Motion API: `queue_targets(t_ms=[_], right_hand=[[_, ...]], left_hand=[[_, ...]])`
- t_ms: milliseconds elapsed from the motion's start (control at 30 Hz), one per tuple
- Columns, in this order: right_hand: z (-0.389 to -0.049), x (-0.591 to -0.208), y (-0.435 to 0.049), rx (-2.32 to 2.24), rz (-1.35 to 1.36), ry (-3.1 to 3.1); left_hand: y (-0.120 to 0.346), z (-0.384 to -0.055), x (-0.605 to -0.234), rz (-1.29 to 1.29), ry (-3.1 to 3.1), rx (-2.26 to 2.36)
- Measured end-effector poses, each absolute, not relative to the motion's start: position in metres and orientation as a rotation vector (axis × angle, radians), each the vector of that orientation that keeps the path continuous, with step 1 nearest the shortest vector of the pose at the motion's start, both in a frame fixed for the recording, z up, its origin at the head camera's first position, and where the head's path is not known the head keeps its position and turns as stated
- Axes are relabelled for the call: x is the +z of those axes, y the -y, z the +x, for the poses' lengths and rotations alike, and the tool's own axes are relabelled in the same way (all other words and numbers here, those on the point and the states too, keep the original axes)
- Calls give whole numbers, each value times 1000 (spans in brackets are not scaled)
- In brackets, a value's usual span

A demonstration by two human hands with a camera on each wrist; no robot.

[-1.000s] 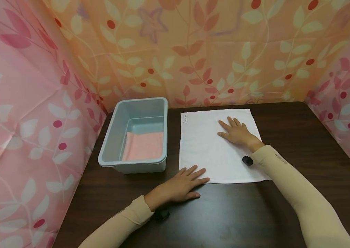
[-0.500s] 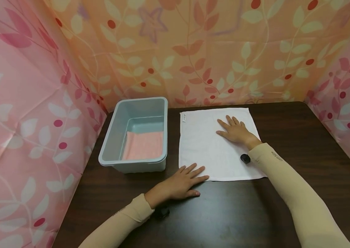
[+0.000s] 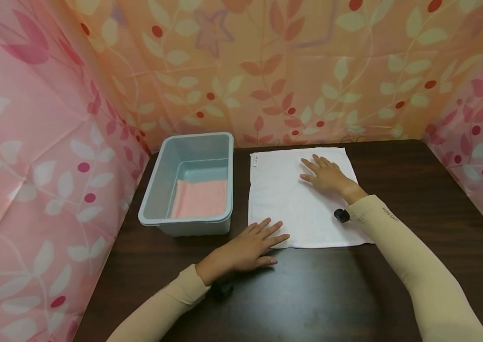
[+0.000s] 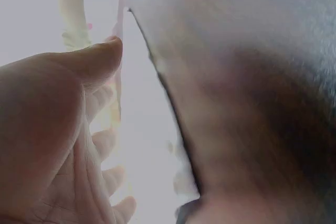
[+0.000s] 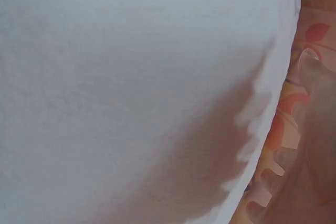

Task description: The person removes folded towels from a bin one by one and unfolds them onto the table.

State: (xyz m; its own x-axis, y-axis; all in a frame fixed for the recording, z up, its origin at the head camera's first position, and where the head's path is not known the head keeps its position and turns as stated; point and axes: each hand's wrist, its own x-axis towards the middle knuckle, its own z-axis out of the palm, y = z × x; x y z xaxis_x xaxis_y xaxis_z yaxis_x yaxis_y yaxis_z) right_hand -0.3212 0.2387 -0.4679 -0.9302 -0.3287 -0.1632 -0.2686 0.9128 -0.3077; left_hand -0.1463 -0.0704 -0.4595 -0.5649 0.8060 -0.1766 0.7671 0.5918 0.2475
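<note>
Bin [image 3: 156,199] holds pink cloth [image 3: 199,198]; both hands' fingers [image 3: 273,233] flat, released, on white towel [image 3: 284,199].

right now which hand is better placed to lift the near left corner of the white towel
Left. The left hand lies flat with fingertips at that corner of the white towel; the right hand presses its far half.

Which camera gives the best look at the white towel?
The head view: the whole white towel lies flat on the dark table, with the right hand resting on it. The right wrist view shows only close-up white cloth; the left wrist view shows a washed-out strip of its edge.
</note>
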Motion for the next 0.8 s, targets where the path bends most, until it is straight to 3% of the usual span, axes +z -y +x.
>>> queue_targets(t_ms=[267,633,800], right_hand=[[-323,-460,-227,-559,-561,-2867],[-324,-417,-182,-825,-765,-2870],[-321,-394,-154,-925,-864,-2823]], left_hand=[[76,-141,-444,1367,-2587,268],[115,-111,-367,1461,-2802,446],[150,-119,-344,1264,-3024,537]])
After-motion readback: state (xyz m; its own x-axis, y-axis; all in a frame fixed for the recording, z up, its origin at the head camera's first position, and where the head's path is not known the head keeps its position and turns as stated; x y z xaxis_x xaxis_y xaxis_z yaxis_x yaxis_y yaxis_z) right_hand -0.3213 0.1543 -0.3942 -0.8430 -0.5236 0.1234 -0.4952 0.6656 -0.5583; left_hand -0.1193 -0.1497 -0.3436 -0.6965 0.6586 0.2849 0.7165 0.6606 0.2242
